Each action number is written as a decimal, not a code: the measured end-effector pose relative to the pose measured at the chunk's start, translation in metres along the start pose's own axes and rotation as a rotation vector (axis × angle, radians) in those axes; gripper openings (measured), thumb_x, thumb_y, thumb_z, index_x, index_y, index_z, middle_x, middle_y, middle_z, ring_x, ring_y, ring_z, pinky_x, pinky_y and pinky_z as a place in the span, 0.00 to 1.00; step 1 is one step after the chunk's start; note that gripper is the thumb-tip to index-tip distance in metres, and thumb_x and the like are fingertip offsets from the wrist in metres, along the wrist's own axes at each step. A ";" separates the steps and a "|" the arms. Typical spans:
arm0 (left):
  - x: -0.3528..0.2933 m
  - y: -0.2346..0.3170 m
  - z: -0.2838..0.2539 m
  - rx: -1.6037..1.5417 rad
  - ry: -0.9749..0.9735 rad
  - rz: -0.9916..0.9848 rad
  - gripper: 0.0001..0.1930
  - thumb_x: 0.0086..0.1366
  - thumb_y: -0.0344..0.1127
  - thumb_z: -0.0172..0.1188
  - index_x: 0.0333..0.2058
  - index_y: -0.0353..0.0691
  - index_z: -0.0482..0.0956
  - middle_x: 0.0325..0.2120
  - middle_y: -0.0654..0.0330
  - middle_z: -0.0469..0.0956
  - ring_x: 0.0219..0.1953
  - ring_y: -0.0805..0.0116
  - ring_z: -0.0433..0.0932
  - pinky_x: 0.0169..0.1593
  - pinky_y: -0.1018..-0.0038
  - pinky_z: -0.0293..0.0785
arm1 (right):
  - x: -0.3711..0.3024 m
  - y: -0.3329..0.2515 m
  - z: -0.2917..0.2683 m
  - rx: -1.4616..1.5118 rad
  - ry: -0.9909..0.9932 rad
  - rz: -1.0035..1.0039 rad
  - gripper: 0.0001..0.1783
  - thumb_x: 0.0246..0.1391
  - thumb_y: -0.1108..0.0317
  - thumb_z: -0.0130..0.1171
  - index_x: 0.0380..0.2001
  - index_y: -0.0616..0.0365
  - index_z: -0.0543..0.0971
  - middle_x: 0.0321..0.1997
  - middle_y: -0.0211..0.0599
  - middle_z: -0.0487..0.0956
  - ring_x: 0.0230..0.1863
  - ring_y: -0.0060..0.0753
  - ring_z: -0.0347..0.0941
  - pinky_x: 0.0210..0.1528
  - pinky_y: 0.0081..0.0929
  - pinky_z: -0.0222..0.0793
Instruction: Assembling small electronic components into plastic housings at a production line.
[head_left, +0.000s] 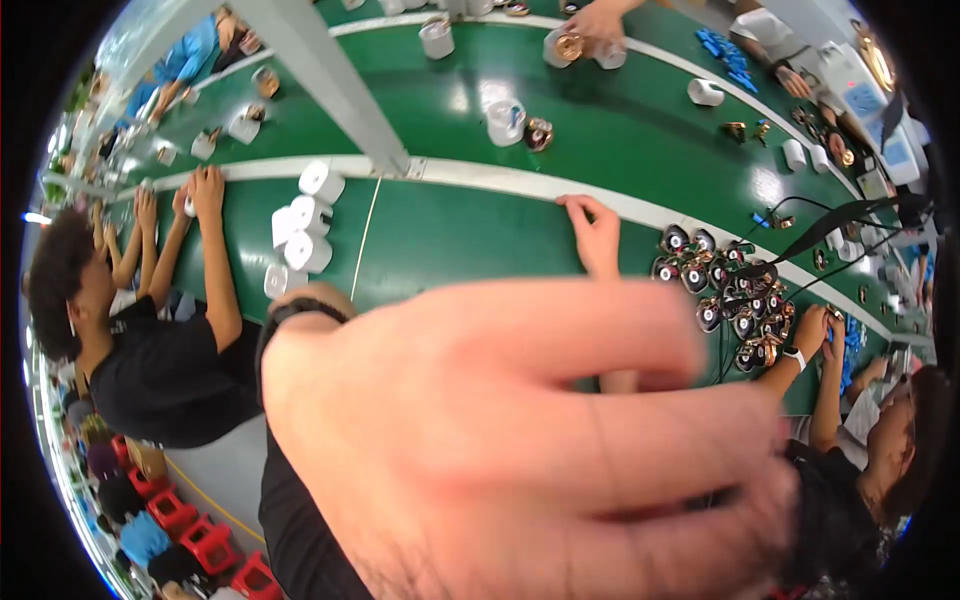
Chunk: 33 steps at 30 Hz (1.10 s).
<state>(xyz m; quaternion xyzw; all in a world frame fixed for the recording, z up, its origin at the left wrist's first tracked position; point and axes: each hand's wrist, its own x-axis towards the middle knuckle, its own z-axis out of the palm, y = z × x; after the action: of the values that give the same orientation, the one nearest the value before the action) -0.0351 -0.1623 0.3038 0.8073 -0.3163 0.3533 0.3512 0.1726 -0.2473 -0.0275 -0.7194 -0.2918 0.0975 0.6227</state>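
My left hand (pixel 520 430) is raised very close to the camera and fills the lower middle, slightly blurred. Its fingers reach rightward with gaps between them, and I see nothing in them; the thumb is hidden. A black band (pixel 310 310) is on that wrist. Farther off, my right hand (pixel 595 235) rests at the white rail (pixel 520 180) on the far side of the green worktable (pixel 450 240). Its fingers are loosely bent and apart, with no object showing. Right of it sit several round black and copper-coloured parts (pixel 710 275) in a cluster.
White cylindrical housings (pixel 310 250) stand left on the table. Beyond the rail, a green belt (pixel 400 110) carries more housings and copper parts. A grey post (pixel 320 80) rises from the rail. Black cables (pixel 830 230) hang at right. Co-workers sit on both sides, one in black (pixel 170 370) at left.
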 end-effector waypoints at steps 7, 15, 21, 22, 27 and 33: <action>-0.004 0.006 -0.001 -0.182 0.084 0.036 0.08 0.57 0.24 0.57 0.32 0.41 0.84 0.30 0.66 0.84 0.28 0.78 0.79 0.28 0.78 0.71 | -0.012 0.015 0.001 0.010 -0.002 0.020 0.09 0.59 0.71 0.57 0.34 0.65 0.84 0.35 0.38 0.85 0.40 0.28 0.80 0.49 0.25 0.72; -0.007 0.003 0.004 -0.530 0.154 0.179 0.09 0.57 0.24 0.56 0.32 0.41 0.84 0.29 0.67 0.84 0.27 0.80 0.79 0.27 0.80 0.71 | -0.007 -0.001 -0.002 0.012 0.014 0.023 0.09 0.59 0.70 0.59 0.33 0.64 0.84 0.34 0.37 0.85 0.39 0.26 0.80 0.46 0.23 0.72; -0.010 -0.007 -0.002 -0.846 0.164 0.354 0.09 0.57 0.23 0.55 0.32 0.41 0.84 0.28 0.68 0.84 0.26 0.82 0.79 0.26 0.81 0.71 | -0.001 -0.006 0.005 0.017 0.009 -0.008 0.10 0.61 0.69 0.57 0.35 0.64 0.84 0.36 0.35 0.85 0.39 0.23 0.78 0.46 0.22 0.71; -0.010 -0.008 -0.002 -0.887 0.160 0.379 0.09 0.57 0.23 0.55 0.32 0.41 0.84 0.28 0.68 0.84 0.26 0.82 0.79 0.25 0.81 0.71 | -0.003 -0.006 0.003 0.005 0.010 0.000 0.10 0.61 0.69 0.57 0.35 0.64 0.84 0.36 0.35 0.85 0.40 0.23 0.79 0.46 0.22 0.71; -0.022 -0.014 -0.004 -1.056 0.173 0.457 0.10 0.58 0.23 0.55 0.32 0.42 0.84 0.27 0.69 0.84 0.25 0.83 0.79 0.25 0.82 0.71 | -0.005 -0.001 -0.002 -0.020 0.015 0.015 0.10 0.61 0.70 0.57 0.36 0.64 0.84 0.37 0.36 0.85 0.41 0.25 0.79 0.48 0.23 0.72; -0.065 0.016 -0.030 -1.088 0.225 0.424 0.10 0.57 0.20 0.54 0.32 0.39 0.84 0.26 0.68 0.84 0.23 0.83 0.78 0.23 0.81 0.74 | -0.004 -0.013 0.007 0.010 -0.001 0.011 0.09 0.59 0.70 0.58 0.34 0.63 0.84 0.36 0.37 0.86 0.41 0.30 0.81 0.49 0.26 0.72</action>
<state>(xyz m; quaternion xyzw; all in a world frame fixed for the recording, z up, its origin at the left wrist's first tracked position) -0.0931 -0.1301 0.2727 0.3883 -0.5670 0.2865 0.6676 0.1617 -0.2431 -0.0177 -0.7177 -0.2876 0.1027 0.6258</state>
